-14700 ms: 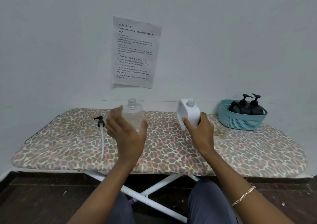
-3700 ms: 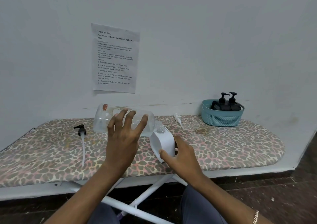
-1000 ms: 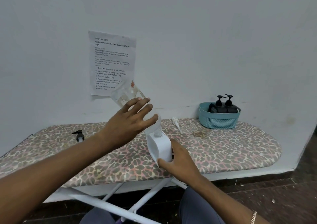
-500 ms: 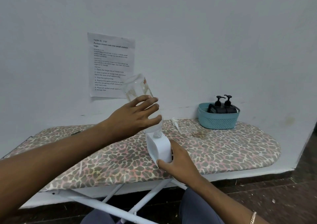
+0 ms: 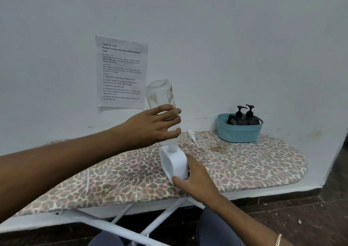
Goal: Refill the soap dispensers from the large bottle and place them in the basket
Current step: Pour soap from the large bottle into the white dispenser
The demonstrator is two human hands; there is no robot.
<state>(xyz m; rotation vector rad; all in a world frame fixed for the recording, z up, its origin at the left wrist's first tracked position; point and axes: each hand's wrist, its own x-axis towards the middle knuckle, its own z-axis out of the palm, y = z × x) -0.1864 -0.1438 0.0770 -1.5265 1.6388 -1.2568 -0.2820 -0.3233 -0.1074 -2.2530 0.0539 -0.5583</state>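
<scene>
The left hand [image 5: 150, 127] is wrapping its fingers around a clear plastic bottle [image 5: 162, 99], holding it almost fully upside down so its threaded neck is pointing straight into the top opening of a white soap dispenser [image 5: 175, 164]. The bottle's smooth, rounded walls are showing brownish residue streaks and, as far as can be seen, it is looking nearly empty. The right hand [image 5: 195, 180] is gripping the dispenser low on its side — thumb across the front, fingers behind — steadying the matte, round-shouldered body upright on the ironing board [image 5: 254, 166], whose padded cover is carrying a leopard-spot print in tan, grey and pink, with a darker stain near the far end. A white pump head [image 5: 192, 135] with a thin tube is lying on the cover just behind the dispenser. Well to the right, against the wall, a teal plastic basket [image 5: 239, 132] with a woven-look perforated wall is holding two dark dispensers [image 5: 244, 118] with black pumps. A printed sheet [image 5: 121, 72] is hanging on the smooth pale wall — behind the raised bottle.
</scene>
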